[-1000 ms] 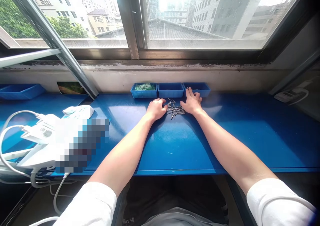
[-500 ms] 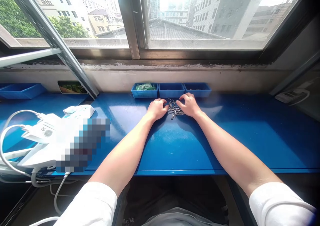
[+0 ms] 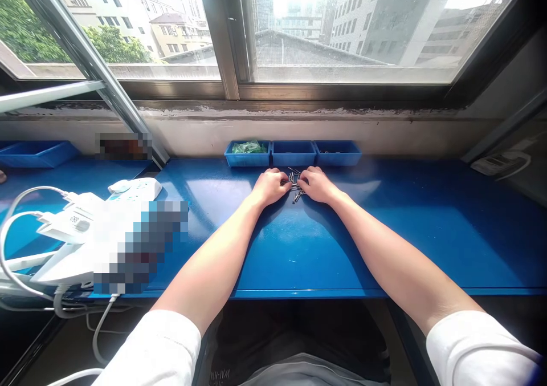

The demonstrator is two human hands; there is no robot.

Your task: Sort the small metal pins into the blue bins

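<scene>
A small heap of thin metal pieces (image 3: 295,196), like screws or pins, lies on the blue table (image 3: 294,255). At its left edge is my left hand (image 3: 270,186), with curled fingers closed at the pieces; what they grip is too small to tell. My right hand (image 3: 315,184) rests over the right part of the heap and hides some of it. Its fingers are bent down and closed at the pieces, and anything between them is hidden. Both hands are near each other, with part of the heap showing between them.
Behind the hands stand three blue bins: the left one (image 3: 248,159) holds green plastic packets, then a middle bin (image 3: 293,159) and a right bin (image 3: 337,158) with small dark items. A white power strip (image 3: 139,190) with cables is at left. Fingertips of another person show at the far left edge.
My right hand has moved down and left onto the heap, covering more of the pieces. My left hand has barely shifted. Another person's fingertips have appeared at the far left.
</scene>
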